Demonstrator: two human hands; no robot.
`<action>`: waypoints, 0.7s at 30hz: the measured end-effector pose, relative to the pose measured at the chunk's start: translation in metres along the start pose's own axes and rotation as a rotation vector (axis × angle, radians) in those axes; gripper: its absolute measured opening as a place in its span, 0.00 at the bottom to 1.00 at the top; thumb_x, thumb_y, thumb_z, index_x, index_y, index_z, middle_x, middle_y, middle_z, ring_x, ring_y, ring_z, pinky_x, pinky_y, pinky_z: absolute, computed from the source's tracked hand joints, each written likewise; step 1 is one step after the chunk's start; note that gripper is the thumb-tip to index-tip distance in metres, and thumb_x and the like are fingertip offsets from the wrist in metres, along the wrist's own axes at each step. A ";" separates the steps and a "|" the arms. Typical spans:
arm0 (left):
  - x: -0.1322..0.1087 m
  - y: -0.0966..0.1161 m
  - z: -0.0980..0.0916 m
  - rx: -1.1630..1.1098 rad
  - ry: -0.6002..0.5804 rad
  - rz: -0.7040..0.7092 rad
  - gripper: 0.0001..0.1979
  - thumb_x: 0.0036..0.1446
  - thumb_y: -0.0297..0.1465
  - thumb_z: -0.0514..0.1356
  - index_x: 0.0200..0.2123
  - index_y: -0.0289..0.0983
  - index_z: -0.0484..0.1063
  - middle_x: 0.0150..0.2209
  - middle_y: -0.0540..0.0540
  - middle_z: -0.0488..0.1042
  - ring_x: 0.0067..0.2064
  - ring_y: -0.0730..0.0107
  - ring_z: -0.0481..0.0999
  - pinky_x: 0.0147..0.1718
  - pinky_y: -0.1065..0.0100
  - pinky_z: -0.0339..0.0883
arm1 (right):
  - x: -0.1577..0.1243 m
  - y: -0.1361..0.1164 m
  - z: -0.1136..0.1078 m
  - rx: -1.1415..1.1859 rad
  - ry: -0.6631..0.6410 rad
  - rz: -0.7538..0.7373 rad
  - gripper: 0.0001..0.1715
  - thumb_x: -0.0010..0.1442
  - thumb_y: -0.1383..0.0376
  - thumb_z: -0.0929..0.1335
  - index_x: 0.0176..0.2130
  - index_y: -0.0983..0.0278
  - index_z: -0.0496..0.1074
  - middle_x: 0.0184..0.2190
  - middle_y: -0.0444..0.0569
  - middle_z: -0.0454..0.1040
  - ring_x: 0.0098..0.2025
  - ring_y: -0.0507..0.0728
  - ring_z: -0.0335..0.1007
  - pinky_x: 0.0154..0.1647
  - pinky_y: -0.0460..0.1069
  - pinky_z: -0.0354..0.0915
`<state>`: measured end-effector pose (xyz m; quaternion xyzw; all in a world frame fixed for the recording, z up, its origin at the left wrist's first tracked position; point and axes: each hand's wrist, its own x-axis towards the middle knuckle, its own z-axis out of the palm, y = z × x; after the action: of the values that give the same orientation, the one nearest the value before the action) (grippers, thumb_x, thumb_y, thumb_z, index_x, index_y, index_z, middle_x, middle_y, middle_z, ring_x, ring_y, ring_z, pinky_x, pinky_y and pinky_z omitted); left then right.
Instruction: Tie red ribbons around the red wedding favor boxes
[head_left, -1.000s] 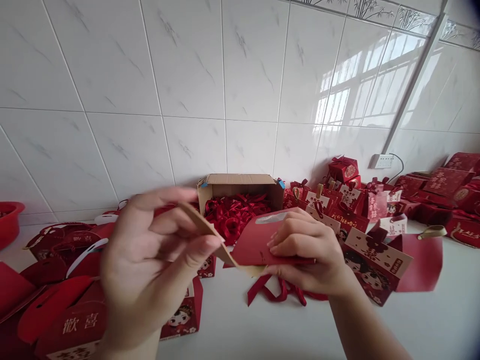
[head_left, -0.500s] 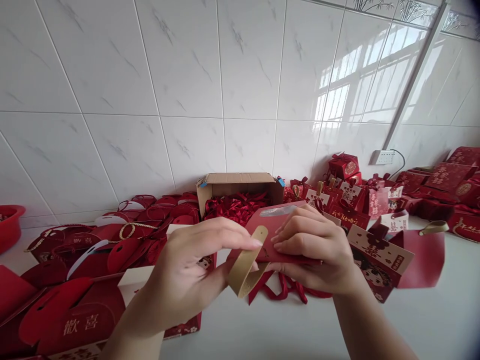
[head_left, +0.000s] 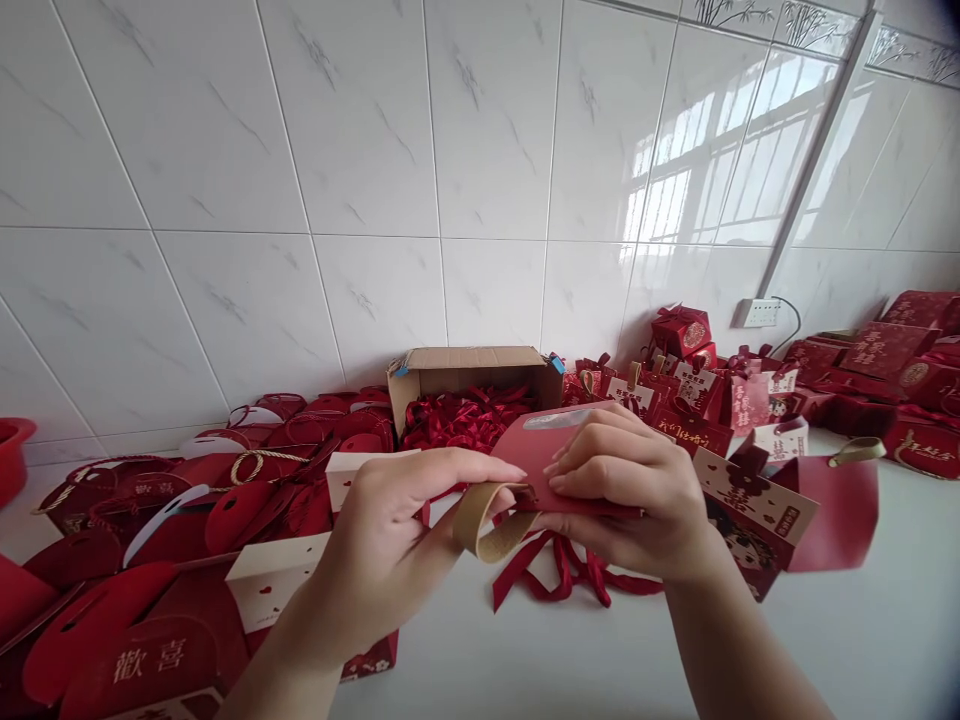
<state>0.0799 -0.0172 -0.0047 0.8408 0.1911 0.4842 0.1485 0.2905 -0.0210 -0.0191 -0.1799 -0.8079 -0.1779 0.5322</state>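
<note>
My right hand (head_left: 630, 490) grips a red gift box (head_left: 525, 440) with fingers on top and thumb below. A tan strap (head_left: 472, 525), bent into a loop, hangs off the box's left edge. My left hand (head_left: 405, 540) pinches that strap, its upper end pressed against the box edge under my fingers. How the strap end meets the box is hidden by the fingertips. Loose red ribbons (head_left: 562, 580) lie on the white table just below the box. Right of my right hand stands a finished-looking red box (head_left: 836, 510) with a tan strap handle on top.
An open cardboard box (head_left: 480, 360) full of red ribbons stands against the tiled wall. Red bags (head_left: 300, 440) with cords and flat red boxes crowd the left. Small gift boxes (head_left: 697, 400) fill the back right. A red basin (head_left: 13, 455) is at the far left.
The strap's free upper end, which stood up from my left fingers, is now folded down to the box edge. The loop has become rounder. The view has shifted slightly.
</note>
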 end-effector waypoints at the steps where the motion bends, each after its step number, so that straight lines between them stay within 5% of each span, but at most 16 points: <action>1: -0.001 0.000 0.001 -0.007 0.008 -0.009 0.09 0.57 0.26 0.62 0.40 0.44 0.78 0.34 0.53 0.81 0.31 0.75 0.79 0.28 0.78 0.73 | 0.000 0.000 0.000 -0.002 0.001 0.002 0.11 0.56 0.64 0.73 0.28 0.65 0.68 0.24 0.46 0.71 0.27 0.52 0.63 0.30 0.50 0.58; 11: -0.001 -0.003 0.012 -0.047 0.080 0.000 0.09 0.57 0.25 0.62 0.39 0.44 0.77 0.31 0.52 0.80 0.28 0.73 0.77 0.28 0.73 0.74 | 0.001 -0.001 0.003 0.000 0.011 0.017 0.11 0.56 0.63 0.72 0.27 0.64 0.69 0.23 0.45 0.71 0.26 0.51 0.65 0.29 0.49 0.58; 21: 0.000 -0.003 0.011 -0.086 -0.058 -0.002 0.13 0.53 0.24 0.65 0.41 0.43 0.75 0.38 0.50 0.78 0.39 0.70 0.78 0.37 0.73 0.74 | 0.001 0.000 0.002 -0.013 0.014 0.031 0.11 0.55 0.64 0.73 0.27 0.64 0.68 0.23 0.45 0.72 0.26 0.51 0.64 0.29 0.49 0.57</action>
<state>0.0891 -0.0147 -0.0114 0.8472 0.1666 0.4674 0.1901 0.2890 -0.0199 -0.0191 -0.1947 -0.8002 -0.1762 0.5391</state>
